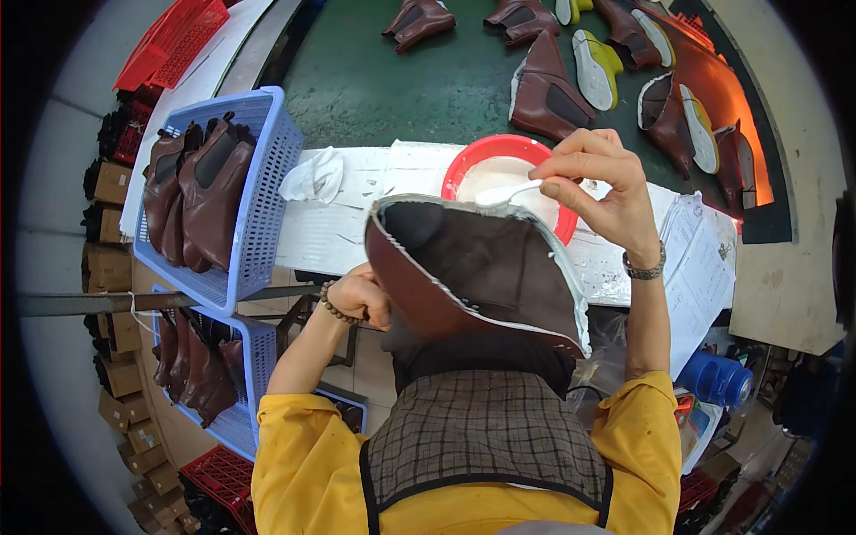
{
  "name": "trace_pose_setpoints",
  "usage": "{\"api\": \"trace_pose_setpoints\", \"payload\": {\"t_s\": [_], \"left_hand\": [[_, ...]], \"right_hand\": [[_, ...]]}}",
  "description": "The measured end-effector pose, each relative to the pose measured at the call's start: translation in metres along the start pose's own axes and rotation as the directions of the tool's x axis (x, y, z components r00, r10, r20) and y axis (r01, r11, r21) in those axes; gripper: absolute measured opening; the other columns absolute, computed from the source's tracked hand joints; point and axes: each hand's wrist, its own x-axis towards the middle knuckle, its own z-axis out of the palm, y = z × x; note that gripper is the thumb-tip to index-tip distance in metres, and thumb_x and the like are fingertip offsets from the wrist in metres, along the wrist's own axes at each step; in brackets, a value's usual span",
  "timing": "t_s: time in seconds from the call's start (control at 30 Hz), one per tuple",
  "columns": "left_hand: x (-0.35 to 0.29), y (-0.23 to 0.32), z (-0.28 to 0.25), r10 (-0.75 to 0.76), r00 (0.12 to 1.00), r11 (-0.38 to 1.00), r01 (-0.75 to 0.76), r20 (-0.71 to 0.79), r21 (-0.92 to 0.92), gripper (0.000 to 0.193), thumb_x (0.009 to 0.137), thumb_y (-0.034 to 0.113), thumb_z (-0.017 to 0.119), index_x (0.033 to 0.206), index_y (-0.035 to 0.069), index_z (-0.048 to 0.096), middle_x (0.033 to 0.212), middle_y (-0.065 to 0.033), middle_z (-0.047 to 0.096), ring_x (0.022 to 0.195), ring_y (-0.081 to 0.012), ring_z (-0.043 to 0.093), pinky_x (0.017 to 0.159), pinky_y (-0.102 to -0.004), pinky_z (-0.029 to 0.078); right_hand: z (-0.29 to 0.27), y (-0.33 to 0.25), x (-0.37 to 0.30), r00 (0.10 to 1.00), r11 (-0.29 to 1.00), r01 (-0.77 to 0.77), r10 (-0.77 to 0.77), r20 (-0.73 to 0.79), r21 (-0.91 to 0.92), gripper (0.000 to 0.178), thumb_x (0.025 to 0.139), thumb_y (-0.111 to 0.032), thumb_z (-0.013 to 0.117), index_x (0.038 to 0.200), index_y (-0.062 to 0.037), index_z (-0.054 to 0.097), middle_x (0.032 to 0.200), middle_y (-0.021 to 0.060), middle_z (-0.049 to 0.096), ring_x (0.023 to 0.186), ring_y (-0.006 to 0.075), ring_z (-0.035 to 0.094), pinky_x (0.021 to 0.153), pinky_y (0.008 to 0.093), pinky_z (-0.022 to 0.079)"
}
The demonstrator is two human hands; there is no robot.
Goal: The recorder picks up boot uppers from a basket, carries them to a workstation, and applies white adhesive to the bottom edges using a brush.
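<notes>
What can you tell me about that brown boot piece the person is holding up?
The brown leather boot upper has no sole yet. It is held bottom-up and tilted, so its open underside shows a dark lining and a pale whitish rim along the edge. The left hand grips it from below at the left. The right hand holds a small white brush whose tip touches the rim at the far edge, before a red bowl.
</notes>
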Motion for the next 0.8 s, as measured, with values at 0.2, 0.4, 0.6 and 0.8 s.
{"api": "trace_pose_setpoints", "payload": {"t_s": [0.2,0.4,0.6,0.8], "left_hand": [[0.003,0.012,0.015,-0.230,0.936,0.970,0.198,0.267,0.141,0.056,0.047,-0.015,0.060,0.102,-0.010,0.069,0.081,-0.0177,0.070,0.062,-0.0228,0.065,0.050,-0.0299,0.047],[0.007,0.008,0.015,-0.299,0.895,0.954,0.279,0.330,0.108,0.068,0.050,-0.015,0.062,0.118,-0.010,0.064,0.095,-0.0197,0.073,0.075,-0.0252,0.070,0.062,-0.0319,0.054],[-0.007,0.006,0.016,0.019,0.958,0.997,-0.041,0.285,0.072,0.062,0.062,-0.002,0.058,0.123,-0.009,0.061,0.095,-0.0201,0.070,0.066,-0.0218,0.061,0.056,-0.0312,0.046],[-0.012,0.002,0.025,0.270,0.950,0.960,-0.277,0.158,0.026,0.056,0.078,0.016,0.058,0.129,-0.008,0.058,0.107,-0.0205,0.068,0.077,-0.0219,0.062,0.065,-0.0319,0.050]], "right_hand": [[0.000,-0.005,0.016,0.988,0.995,0.069,-0.058,0.142,-0.075,0.014,0.077,-0.013,0.082,0.091,-0.0111,0.079,0.081,-0.0008,0.066,0.072,0.0120,0.055,0.079,0.0300,0.034],[0.013,-0.002,0.024,0.984,0.987,0.156,-0.152,0.089,-0.040,0.018,0.074,-0.015,0.084,0.091,-0.0120,0.079,0.086,-0.0005,0.066,0.081,0.0144,0.057,0.082,0.0307,0.036],[0.008,0.013,-0.002,0.998,0.997,0.061,-0.060,-0.017,0.037,0.020,0.071,-0.015,0.086,0.090,-0.0127,0.080,0.086,-0.0020,0.065,0.084,0.0130,0.059,0.087,0.0306,0.036],[0.015,0.030,-0.036,0.993,0.999,-0.029,0.033,-0.113,0.041,0.020,0.070,-0.014,0.087,0.089,-0.0136,0.080,0.086,-0.0033,0.065,0.085,0.0119,0.059,0.089,0.0317,0.035]]}}
